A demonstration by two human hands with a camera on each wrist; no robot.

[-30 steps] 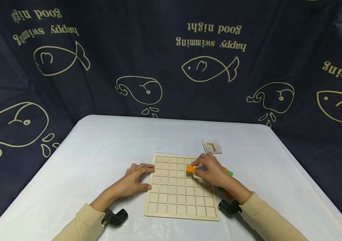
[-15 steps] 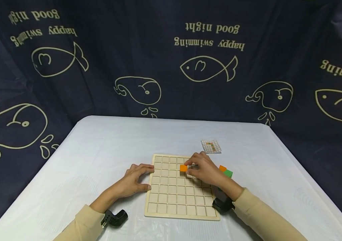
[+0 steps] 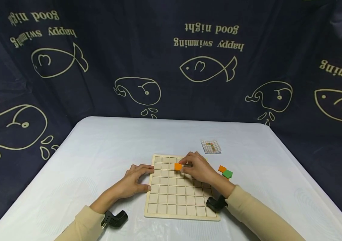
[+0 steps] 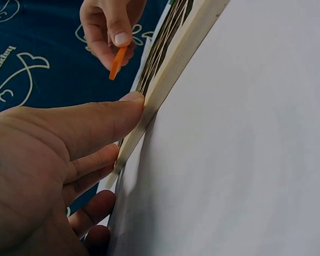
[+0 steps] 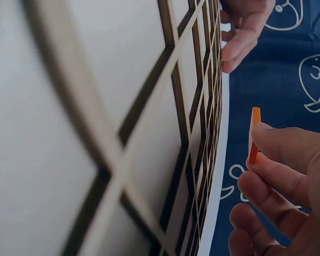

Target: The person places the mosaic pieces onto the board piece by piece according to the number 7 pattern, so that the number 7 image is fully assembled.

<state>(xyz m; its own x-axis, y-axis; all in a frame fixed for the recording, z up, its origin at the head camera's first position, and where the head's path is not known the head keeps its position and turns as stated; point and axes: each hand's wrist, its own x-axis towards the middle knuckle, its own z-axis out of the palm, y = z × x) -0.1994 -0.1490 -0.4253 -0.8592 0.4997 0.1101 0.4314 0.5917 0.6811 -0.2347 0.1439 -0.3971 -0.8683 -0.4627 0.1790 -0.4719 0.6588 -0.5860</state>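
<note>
A square wooden board (image 3: 172,190) divided into a grid of cells lies on the white table. My right hand (image 3: 199,169) pinches a thin orange tile (image 3: 178,166) by its edge above the board's upper part. The right wrist view shows the tile (image 5: 255,136) between thumb and index finger, raised off the board. My left hand (image 3: 131,182) rests at the board's left edge, thumb and fingertips touching it, fingers spread. From the left wrist, the thumb of that hand (image 4: 69,138) lies against the board's wooden rim (image 4: 165,85).
Right of the board lie an orange tile (image 3: 222,168) and a green tile (image 3: 227,173), partly overlapping other pieces. A small card (image 3: 211,146) printed with a coloured grid pattern lies beyond the board's upper right corner. A dark printed curtain (image 3: 164,60) hangs behind the table.
My right hand has moved left over the board with the orange tile, uncovering more of the loose tiles at the right. My left hand has stayed in place.
</note>
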